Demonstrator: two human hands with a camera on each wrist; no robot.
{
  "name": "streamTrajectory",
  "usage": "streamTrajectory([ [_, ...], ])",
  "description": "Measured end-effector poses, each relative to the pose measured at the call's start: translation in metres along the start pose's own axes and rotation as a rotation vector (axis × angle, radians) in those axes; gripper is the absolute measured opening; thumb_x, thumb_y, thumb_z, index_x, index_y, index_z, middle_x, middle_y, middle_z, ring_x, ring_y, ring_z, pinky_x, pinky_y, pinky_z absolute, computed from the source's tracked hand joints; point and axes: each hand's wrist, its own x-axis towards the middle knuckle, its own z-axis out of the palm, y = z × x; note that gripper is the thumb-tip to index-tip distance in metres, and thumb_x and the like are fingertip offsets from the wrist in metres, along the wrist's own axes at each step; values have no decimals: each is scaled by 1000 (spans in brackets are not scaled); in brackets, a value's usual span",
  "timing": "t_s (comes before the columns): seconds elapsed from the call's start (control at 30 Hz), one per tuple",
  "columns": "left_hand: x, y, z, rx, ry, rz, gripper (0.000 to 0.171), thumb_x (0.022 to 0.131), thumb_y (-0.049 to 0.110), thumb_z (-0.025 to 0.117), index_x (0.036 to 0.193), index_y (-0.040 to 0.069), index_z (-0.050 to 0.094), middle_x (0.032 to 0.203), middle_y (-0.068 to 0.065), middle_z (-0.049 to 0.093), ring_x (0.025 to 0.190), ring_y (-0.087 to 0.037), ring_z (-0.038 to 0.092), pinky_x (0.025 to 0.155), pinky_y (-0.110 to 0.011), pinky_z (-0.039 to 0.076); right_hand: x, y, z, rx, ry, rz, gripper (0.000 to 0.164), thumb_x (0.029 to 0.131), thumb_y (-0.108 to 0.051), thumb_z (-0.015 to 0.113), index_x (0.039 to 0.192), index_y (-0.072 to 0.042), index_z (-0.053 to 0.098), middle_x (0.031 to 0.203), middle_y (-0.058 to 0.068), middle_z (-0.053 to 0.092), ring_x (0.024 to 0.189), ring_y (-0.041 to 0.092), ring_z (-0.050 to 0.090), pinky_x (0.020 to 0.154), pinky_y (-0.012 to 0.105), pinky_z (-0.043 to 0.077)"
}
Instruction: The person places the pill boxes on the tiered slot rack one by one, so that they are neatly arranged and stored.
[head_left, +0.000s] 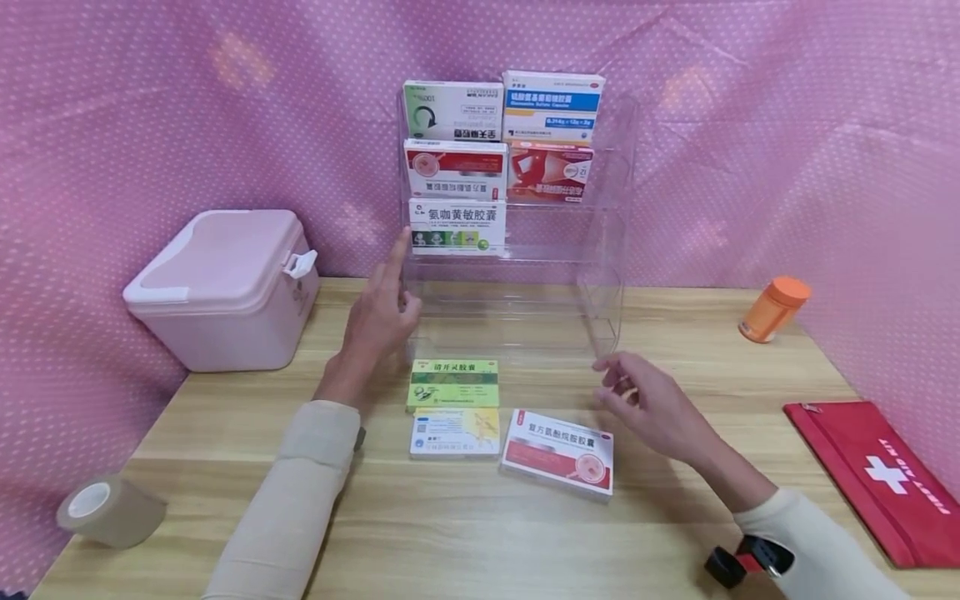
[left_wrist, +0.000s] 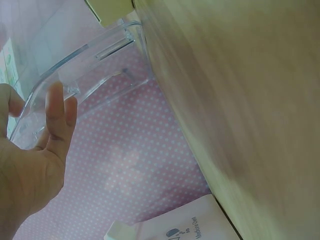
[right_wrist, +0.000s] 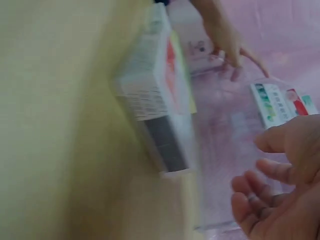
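Index finger straight, your left hand [head_left: 378, 312] probably squares the white-green box [head_left: 457, 227] at the left edge of the clear rack [head_left: 551, 252]; next likely calls for pinching the red-white box [head_left: 557, 454] before its front edge with your loosely curled, empty right hand [head_left: 652, 408].

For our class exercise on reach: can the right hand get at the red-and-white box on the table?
Probably yes: the right hand holds nothing and is close beside the red-and-white box, with nothing on top or between them in the head view.
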Motion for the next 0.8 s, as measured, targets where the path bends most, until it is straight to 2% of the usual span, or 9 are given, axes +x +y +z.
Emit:
streamTrajectory([
  [0.17,0,-1,1,-1,-7,-2,104,96,8,59,169,55,2,128,-16,55,85,-28,51,74,-42,49,-30,11,7,24,-150,44,38,102,-16,73,132,3,61,105,8,69,89,12,61,75,25,55],
  [0.33,1,-1,1,-5,0,5,104,96,7,59,170,53,3,121,-16,55,85,-28,50,74,-42,49,-49,13,11,31,-218,62,48,97,-30,79,132,-3,61,108,5,65,91,14,55,77,25,49],
  [0.57,0,1,0,-1,3,8,105,97,6,60,170,54,3,122,-16,55,91,-28,52,76,-42,49,-59,9,16,42,-224,38,53,92,-35,84,133,-7,62,109,3,61,96,11,51,76,24,46],
  [0.8,-1,2,0,-2,-6,2,105,97,7,60,169,56,1,124,-16,55,92,-29,52,78,-43,50,-60,7,22,-11,-156,51,46,91,-34,86,125,-10,67,104,-1,60,94,11,50,77,25,43],
])
